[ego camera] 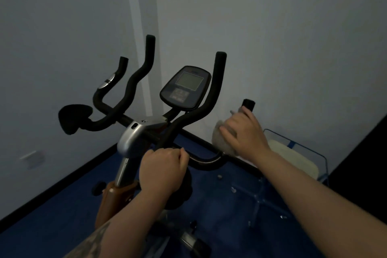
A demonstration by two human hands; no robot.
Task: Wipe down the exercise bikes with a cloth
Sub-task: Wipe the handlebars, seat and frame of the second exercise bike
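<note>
An exercise bike (134,136) with black foam handlebars and a grey console (185,88) stands in a dim room corner. My left hand (163,169) grips the near handlebar tube just right of the silver stem. My right hand (244,132) holds a pale grey cloth (219,138) wrapped around the right handlebar grip, whose black tip (248,104) pokes out above my fingers. The part of the grip under the cloth is hidden.
White walls close in behind and to the left, with a wall socket (33,157) low on the left. A clear plastic bin (301,153) holding pale cloths sits at the right on a blue floor. A dark panel fills the far right edge.
</note>
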